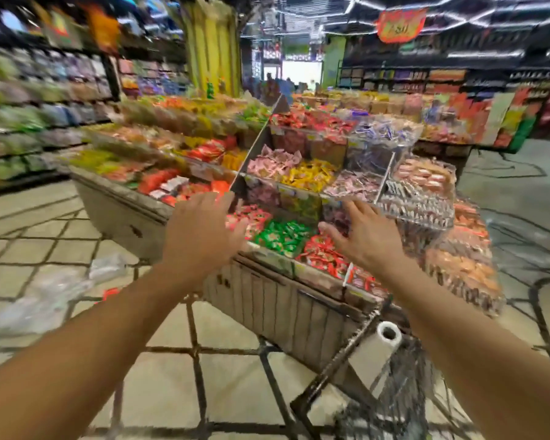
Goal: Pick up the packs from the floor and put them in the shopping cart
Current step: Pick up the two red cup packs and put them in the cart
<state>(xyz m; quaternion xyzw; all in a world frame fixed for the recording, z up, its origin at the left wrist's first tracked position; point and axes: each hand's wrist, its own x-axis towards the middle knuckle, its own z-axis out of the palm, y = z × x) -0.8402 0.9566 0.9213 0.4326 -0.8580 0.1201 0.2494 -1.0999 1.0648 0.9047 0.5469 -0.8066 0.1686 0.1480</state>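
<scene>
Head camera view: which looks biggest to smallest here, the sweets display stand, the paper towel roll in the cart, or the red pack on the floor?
1. Sweets display stand, by far.
2. Paper towel roll.
3. Red pack, though blur and its greater distance make the last two unsure.

Legible text: none. Hanging red-orange sign (400, 24), upper right of the frame: yellow characters present, too blurred to read. Price tags (287, 191) on the fronts of the sweet bins, centre of the frame: markings smeared, unreadable. Shelf packaging, left and right edges: print indistinct.
</scene>
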